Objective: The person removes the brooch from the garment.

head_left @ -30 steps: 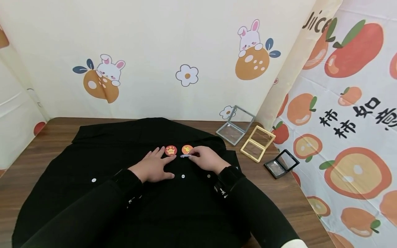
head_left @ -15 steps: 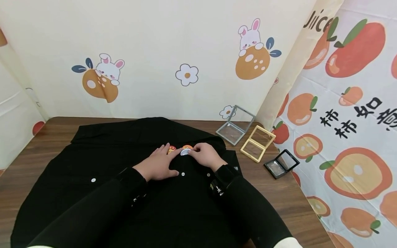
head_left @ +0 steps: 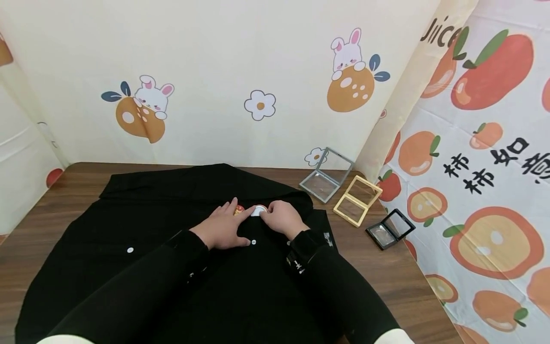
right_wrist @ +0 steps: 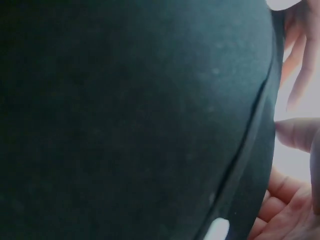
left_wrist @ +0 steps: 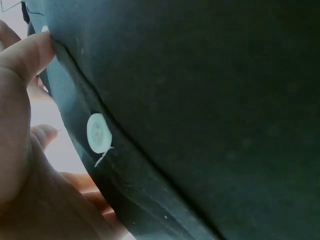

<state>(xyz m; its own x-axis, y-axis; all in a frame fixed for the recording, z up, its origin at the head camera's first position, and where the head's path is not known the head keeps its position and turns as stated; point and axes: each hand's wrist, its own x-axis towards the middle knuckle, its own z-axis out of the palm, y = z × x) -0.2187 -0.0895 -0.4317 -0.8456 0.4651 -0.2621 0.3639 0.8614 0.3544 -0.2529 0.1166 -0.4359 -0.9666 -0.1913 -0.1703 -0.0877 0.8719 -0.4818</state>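
Observation:
A black garment (head_left: 172, 267) with white buttons is spread over the table. My left hand (head_left: 221, 227) lies on it with fingers spread; its index finger reaches to a small white disc (head_left: 259, 210). My right hand (head_left: 282, 219) pinches that disc at its right edge, and a thin orange-red rim shows along its top. A round red badge (head_left: 238, 209) is partly hidden behind the left fingers. In the left wrist view a white button (left_wrist: 99, 133) sits on the dark cloth near the left thumb (left_wrist: 30, 57).
Along the right side of the wooden table (head_left: 296, 171) stand three opened square compacts: a grey one (head_left: 320, 184), a yellow one (head_left: 356, 199) and a black one (head_left: 382, 234). Patterned cloth (head_left: 206, 57) hangs behind, with more fruit-printed cloth (head_left: 477, 215) on the right.
The white disc has moved up over the orange badge, which it now mostly covers. My left hand has slid right, its index finger reaching the disc and partly covering the red badge.

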